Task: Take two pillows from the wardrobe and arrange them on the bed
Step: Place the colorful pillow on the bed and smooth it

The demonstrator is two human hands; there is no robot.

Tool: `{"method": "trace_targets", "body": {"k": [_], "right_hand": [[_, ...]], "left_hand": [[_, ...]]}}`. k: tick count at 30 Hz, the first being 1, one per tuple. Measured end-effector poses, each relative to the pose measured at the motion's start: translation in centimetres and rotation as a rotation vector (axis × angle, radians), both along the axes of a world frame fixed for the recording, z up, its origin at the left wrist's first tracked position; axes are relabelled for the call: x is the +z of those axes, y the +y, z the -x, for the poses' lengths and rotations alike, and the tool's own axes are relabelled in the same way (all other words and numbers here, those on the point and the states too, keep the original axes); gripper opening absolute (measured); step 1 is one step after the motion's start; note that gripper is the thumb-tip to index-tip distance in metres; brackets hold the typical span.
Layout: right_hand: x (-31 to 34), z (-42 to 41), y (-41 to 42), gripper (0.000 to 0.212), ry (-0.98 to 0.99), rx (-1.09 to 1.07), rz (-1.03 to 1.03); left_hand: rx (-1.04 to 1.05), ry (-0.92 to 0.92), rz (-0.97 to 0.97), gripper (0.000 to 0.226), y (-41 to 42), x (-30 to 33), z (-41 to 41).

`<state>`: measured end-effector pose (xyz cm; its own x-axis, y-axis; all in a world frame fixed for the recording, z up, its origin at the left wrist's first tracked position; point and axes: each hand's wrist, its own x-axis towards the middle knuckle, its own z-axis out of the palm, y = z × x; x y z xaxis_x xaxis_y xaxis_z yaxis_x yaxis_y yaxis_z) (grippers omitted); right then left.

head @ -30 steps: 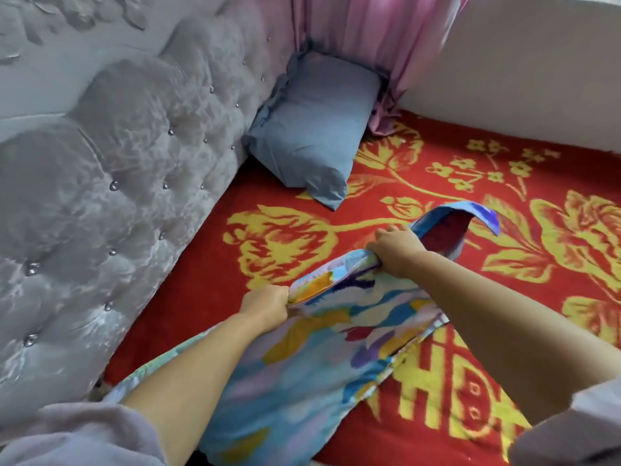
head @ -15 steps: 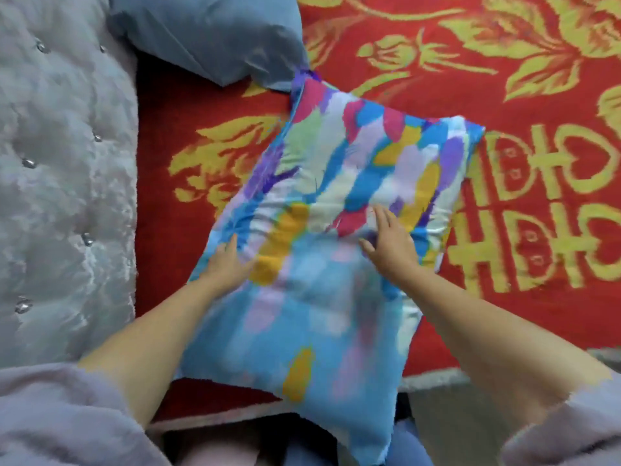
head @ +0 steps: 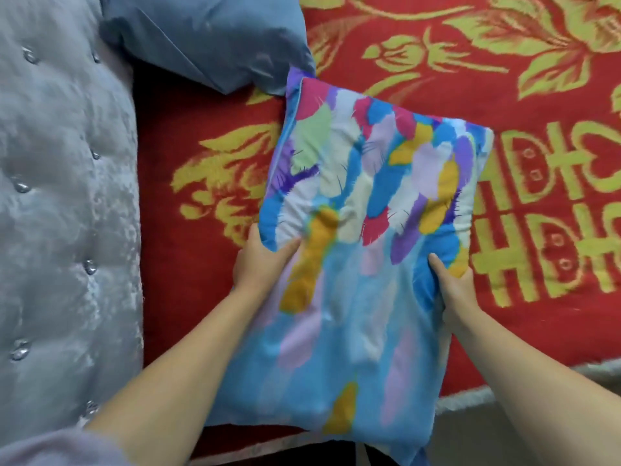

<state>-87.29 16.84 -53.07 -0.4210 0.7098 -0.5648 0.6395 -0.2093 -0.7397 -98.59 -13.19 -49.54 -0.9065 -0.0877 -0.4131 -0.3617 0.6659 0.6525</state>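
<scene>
Head view, looking down: a multicoloured pillow [head: 363, 230] is lying on the red bedspread [head: 504, 105] with yellow flowers and characters, its near end reaching past the bed's near edge. The left hand [head: 260, 260] is gripping the pillow's left side — thumb pressing on top, fingers curling under the edge. The right hand [head: 453, 287] is clamping the pillow's right side in the same way, thumb lying on the fabric, the other fingers hidden beneath. Both forearms are reaching in from the bottom of the view, with pale sleeves pushed back. A blue pillow [head: 215, 38] is resting at the far end against the grey tufted headboard [head: 64, 213] — its near corner is touching the far left corner of the multicoloured pillow.
</scene>
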Motion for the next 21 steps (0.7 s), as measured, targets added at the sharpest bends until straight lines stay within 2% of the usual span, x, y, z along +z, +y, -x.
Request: {"method": "trace_targets", "body": {"k": [2,5,9,13,17,19,21], "right_hand": [[1.5,1.2,-0.9,0.034,0.05,0.089,-0.017],[3.7,4.1,-3.1,0.041,0.149,0.243,0.027],[4.9,9.3,-7.1,0.025,0.24,0.429,-0.034],[2.9,15.3,-8.9,0.038,0.113,0.673,-0.095],[0.3,16.6,-8.9,0.058,-0.149,0.974,-0.146],[-0.5,14.5,-8.6,0.068,-0.187,1.002,-0.15],[-0.7,10.9,-8.4,0.065,-0.218,0.934,-0.065]], "left_hand": [[0.059,0.088,-0.027,0.048,-1.4,1.9,-0.7],[0.221,0.217,-0.103,0.047,-5.7,3.9,-1.8],[0.433,0.279,-0.167,0.042,-11.0,3.3,-3.0],[0.451,0.18,-0.146,0.039,-14.5,-0.4,1.2],[0.399,0.005,-0.002,0.06,-16.0,-4.0,3.9],[0.454,-0.09,0.077,0.069,-15.7,-5.3,1.9],[0.561,-0.213,0.131,0.079,-15.4,-5.8,-1.3]]}}
